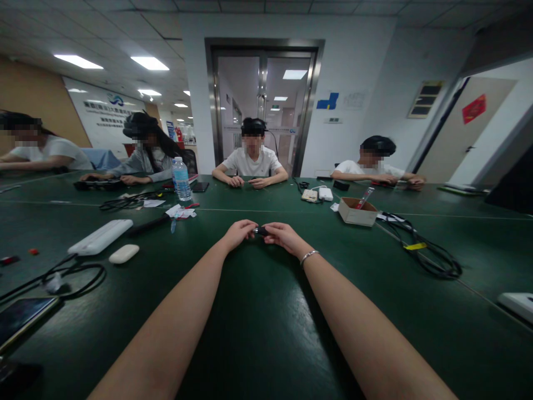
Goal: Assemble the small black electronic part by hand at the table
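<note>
Above the middle of the dark green table [258, 333], both of my hands meet at a small black object with a silvery end [260, 231]. Its exact kind is too small to make out. My left hand [239, 235] pinches the silvery end between thumb and fingers. The black part is in the closed fingers of my right hand [286, 239], which wears a silver bracelet [309, 256] at the wrist. My fingers hide parts of the object.
Left lie a white power bank [100, 237], a white oval case [124, 254], a phone [25, 319] and cables. A water bottle [181, 180] stands beyond. Right are a cardboard box [357, 214] and coiled black cable [437, 258]. Several people in headsets sit across the table.
</note>
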Motion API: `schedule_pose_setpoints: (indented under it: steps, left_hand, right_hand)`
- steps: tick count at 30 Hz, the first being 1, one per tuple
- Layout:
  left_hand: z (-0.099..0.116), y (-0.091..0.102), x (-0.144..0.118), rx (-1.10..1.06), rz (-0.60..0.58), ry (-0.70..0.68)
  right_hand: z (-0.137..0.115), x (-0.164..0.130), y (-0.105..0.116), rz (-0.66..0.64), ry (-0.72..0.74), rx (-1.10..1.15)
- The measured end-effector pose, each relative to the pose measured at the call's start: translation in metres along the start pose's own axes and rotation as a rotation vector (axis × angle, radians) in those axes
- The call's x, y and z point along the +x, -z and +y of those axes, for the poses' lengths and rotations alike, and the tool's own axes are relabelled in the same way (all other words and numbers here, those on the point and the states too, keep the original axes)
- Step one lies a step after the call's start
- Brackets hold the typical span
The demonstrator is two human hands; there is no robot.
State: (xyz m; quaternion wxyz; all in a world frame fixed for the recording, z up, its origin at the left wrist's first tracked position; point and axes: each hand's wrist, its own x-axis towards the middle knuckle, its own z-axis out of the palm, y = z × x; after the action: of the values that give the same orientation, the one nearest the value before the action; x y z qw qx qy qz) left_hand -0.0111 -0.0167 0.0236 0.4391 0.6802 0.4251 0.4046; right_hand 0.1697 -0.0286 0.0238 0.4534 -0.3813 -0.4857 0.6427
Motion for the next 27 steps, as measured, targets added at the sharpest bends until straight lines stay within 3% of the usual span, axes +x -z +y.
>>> schedule_pose_setpoints:
  steps: [7, 27]
  left_hand:
    - [-0.0097, 0.0015, 0.0054, -0.02, 0.009, -0.022]
    - [-0.0088, 0.0, 0.0046, -0.019, 0.003, -0.005]
  right_hand:
    - [-0.0027, -0.0037, -0.0023, 0.009, 0.002, -0.011]
    - [-0.0021, -0.0037, -0.0013, -0.014, 0.02, -0.025]
